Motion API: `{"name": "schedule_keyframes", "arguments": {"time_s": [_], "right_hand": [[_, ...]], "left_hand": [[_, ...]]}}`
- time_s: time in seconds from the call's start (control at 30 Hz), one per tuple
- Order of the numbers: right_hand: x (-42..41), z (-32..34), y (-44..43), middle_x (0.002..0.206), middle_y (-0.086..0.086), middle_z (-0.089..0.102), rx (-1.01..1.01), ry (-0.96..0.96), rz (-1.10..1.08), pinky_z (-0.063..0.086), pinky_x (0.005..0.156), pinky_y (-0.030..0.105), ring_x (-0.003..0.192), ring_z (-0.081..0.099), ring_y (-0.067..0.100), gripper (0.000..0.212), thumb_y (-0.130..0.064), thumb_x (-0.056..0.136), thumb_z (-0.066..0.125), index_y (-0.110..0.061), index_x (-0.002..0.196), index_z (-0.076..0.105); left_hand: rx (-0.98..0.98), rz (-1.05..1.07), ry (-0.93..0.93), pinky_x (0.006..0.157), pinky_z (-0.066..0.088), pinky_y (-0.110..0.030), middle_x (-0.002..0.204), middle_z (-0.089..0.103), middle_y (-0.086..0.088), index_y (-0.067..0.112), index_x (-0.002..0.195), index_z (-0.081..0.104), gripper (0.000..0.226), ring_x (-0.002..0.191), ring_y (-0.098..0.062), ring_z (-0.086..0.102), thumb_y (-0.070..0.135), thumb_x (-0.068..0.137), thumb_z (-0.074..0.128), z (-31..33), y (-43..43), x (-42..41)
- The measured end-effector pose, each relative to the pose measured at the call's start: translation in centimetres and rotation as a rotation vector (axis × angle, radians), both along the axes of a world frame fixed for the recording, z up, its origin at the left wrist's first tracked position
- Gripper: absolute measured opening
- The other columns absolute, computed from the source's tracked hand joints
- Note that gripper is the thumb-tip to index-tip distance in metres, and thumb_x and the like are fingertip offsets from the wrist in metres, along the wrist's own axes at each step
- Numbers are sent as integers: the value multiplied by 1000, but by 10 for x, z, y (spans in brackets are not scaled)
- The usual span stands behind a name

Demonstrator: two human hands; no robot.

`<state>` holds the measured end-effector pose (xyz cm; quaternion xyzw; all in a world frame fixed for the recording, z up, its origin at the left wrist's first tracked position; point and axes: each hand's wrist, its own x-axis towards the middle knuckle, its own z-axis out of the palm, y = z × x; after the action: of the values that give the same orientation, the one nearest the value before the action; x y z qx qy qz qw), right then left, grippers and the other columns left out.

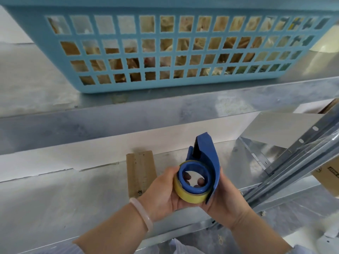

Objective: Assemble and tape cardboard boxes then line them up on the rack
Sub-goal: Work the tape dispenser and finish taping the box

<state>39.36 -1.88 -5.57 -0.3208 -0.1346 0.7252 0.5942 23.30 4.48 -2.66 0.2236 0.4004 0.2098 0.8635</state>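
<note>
Dispenser: blue tape dispenser, 6 o'clock of frame, held above lower shelf between both hands, cutter end pointing to 12.
Tape: yellowish tape roll seated on dispenser's blue hub, at its 7 o'clock end.
Left hand: left hand cupped round roll from 9 o'clock, thumb against roll's side, fingers curled underneath; pale bracelet on wrist.
Right hand: right hand wrapped round dispenser's back plate from 3 o'clock, gripping.
Fingertips: visible through hub hole; whose, cannot tell.
Cardboard: brown cardboard piece flat on lower shelf, just beyond left hand at 11 o'clock.
Basket: light-blue lattice basket on upper shelf, 12 o'clock, bagged contents blurred.
Box: printed cardboard box at 3 o'clock, behind slotted rack upright.
</note>
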Motion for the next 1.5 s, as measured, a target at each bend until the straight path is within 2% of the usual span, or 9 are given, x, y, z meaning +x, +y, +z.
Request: {"name": "schedule_keyframes", "arguments": {"time_s": [0.07, 0.2, 0.3, 0.37, 0.5, 0.73, 1.07, 1.27, 1.5], "right_hand": [[0, 3, 0, 66, 9, 66, -8, 23, -52, 59, 62, 37, 60, 66, 22, 56, -39, 50, 97, -11, 94, 77], [2, 8, 5, 70, 8, 59, -17, -29, -142, 55, 83, 49, 53, 61, 20, 42, -37, 68, 82, -7, 95, 74], [1, 22, 10, 66, 5, 56, 62, -150, -61, 50, 62, 36, 49, 52, 17, 70, -42, 58, 92, -11, 114, 65], [2, 29, 11, 71, 5, 63, 158, -265, -31, 49, 51, 31, 47, 53, 17, 68, -37, 72, 80, -19, 132, 56], [5, 36, 7, 123, 4, 67, 244, -508, 78, 59, 66, 31, 87, 72, 25, 67, -34, 70, 85, -36, 131, 58], [5, 47, 11, 137, -3, 59, 297, -778, 317, 54, 89, 31, 120, 62, 25, 80, -37, 61, 90, -43, 133, 55], [0, 53, 18, 135, -2, 62, 304, -806, 458, 53, 88, 29, 119, 62, 23, 78, -24, 61, 86, -44, 131, 58], [-5, 54, 19, 130, -3, 65, 272, -832, 486, 54, 84, 27, 114, 65, 22, 84, -22, 57, 85, -34, 134, 53], [-9, 55, 21, 131, -5, 65, 277, -830, 530, 54, 85, 26, 115, 64, 20, 86, -22, 58, 84, -32, 136, 51]], "left_hand": [[57, -33, 50, 82, 56, -50, 79, 64, -14, 1, 95, 60, 28, 78, -31, 68, 27, 96, 50, 4, 2, -4], [219, -109, 175, 93, 52, -52, 99, 70, -19, 1, 106, 65, 30, 100, -36, 67, 20, 100, 43, 6, -2, -8], [277, -109, 204, 87, 57, -43, 99, 70, -14, 6, 105, 67, 26, 94, -30, 68, 19, 100, 45, 6, -5, -11], [389, -91, 261, 84, 57, -36, 102, 73, -8, 12, 107, 69, 21, 95, -24, 70, 20, 98, 51, 1, -2, -16], [305, 146, 146, 73, 58, -35, 100, 72, -13, 8, 109, 68, 28, 88, -24, 71, 27, 98, 50, 5, 17, -33], [269, 10, 146, 67, 59, -37, 101, 72, -16, 11, 100, 73, 41, 88, -30, 72, 47, 85, 62, 16, 30, -59], [345, -70, 213, 71, 61, -37, 93, 73, -18, 10, 88, 77, 34, 81, -26, 72, -1, 96, 45, 11, 29, -80], [296, -84, 187, 67, 59, -32, 94, 72, -18, 8, 85, 78, 34, 80, -23, 71, 2, 96, 45, 7, 30, -88], [265, -99, 215, 72, 60, -36, 104, 70, -23, -4, 109, 65, 23, 85, -27, 71, -1, 94, 49, 6, 32, -92]]}}
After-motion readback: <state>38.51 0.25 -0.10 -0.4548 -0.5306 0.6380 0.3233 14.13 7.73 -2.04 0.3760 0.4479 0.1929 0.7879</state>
